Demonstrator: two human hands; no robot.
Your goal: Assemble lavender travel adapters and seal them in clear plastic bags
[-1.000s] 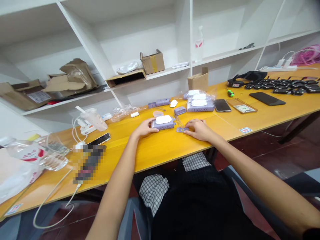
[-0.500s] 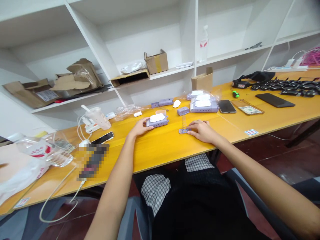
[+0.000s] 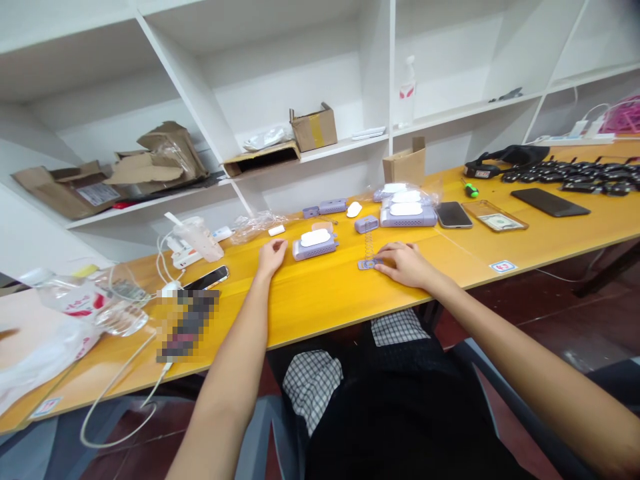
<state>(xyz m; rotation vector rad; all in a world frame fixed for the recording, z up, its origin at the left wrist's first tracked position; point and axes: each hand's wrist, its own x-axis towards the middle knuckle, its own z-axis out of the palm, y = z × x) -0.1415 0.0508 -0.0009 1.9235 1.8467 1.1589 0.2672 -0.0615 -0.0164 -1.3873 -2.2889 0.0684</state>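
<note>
My left hand (image 3: 273,257) rests on the yellow wooden table (image 3: 320,300) with its fingers loosely curled and nothing in them. It lies just left of a lilac device with a white oval top (image 3: 315,245). My right hand (image 3: 405,265) presses its fingertips on a small flat lilac plate (image 3: 367,265). A metal coil spring (image 3: 369,245) stands upright at the plate's far end, beside my fingertips. The underside of the plate is hidden.
Further back stand stacked lilac devices (image 3: 407,215), a small lilac box (image 3: 367,224) and a phone (image 3: 453,215). Many black parts (image 3: 575,177) lie at right. Left are a plastic cup (image 3: 197,239), a phone (image 3: 207,277) and a plastic bottle (image 3: 117,307). White shelves (image 3: 340,143) rise behind.
My left hand has let go of the lilac device and moved left onto the table. The spring stands more upright than a second ago. My right hand stays on the plate.
</note>
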